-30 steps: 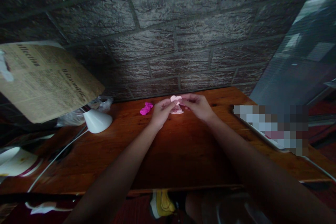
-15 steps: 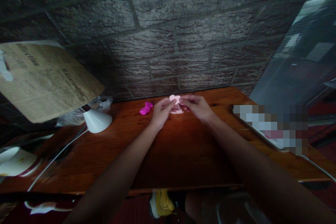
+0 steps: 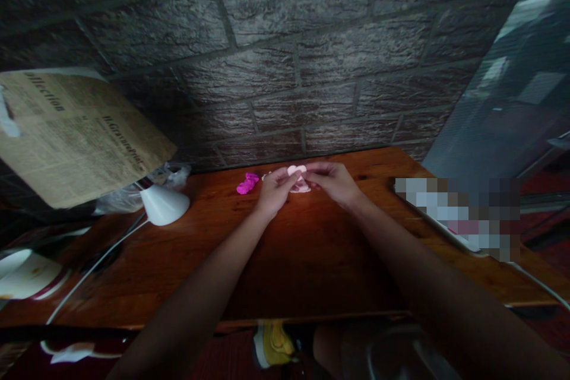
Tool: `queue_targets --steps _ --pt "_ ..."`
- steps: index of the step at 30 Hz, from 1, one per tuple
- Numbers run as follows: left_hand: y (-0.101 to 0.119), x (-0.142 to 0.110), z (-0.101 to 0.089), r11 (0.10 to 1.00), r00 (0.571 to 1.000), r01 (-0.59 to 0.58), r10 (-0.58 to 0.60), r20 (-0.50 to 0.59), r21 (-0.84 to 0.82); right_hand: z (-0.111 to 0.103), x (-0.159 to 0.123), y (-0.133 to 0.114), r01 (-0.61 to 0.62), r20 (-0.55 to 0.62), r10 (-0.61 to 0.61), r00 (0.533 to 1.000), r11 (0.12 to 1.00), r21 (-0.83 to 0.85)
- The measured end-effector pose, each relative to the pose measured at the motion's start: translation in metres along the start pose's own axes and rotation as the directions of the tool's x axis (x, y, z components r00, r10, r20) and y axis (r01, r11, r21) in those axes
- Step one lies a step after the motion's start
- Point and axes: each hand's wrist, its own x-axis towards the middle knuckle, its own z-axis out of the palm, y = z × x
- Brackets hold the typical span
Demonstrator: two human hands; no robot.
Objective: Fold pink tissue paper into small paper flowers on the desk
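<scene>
Between my two hands is a small pale pink heart-shaped piece [image 3: 296, 170], its rounded top showing above the thumbs. My left hand [image 3: 275, 191] pinches it from the left, thumb in front. From the right, my right hand [image 3: 333, 182] has thumb and fingers closed on the same piece. Just below and behind the fingers, a pale pink lump [image 3: 301, 188] shows on the table, partly hidden. A crumpled bright magenta piece [image 3: 247, 183] lies to the left of my left hand. A whitish bit peeks out behind that hand; I cannot make out what it is.
The wooden table [image 3: 312, 267] runs up to a stone-block wall [image 3: 312, 71]. At the left stand a white lamp base [image 3: 165, 204] with its cord, a printed paper shade [image 3: 84, 136], a clear plastic bag [image 3: 171, 177] and a paper cup [image 3: 29, 273]. A blurred-out device [image 3: 458, 219] lies right.
The pink heart-shaped piece sits slightly lower between my fingers, and my thumbs cover more of its lower part. Both hands otherwise keep nearly the same place.
</scene>
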Motion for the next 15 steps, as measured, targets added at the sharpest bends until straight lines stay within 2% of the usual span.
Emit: queue_targets --steps 10,15 --pt "-0.0023 0.002 -0.0012 0.995 0.998 -0.044 0.038 0.059 0.092 -0.0018 0.0029 0.0052 0.067 -0.054 -0.073 0.996 0.991 -0.114" --pt "0.0009 -0.0001 0.0029 0.999 0.998 -0.005 0.003 0.06 0.037 -0.001 0.0033 0.0084 0.092 -0.162 -0.152 0.975 0.941 -0.325"
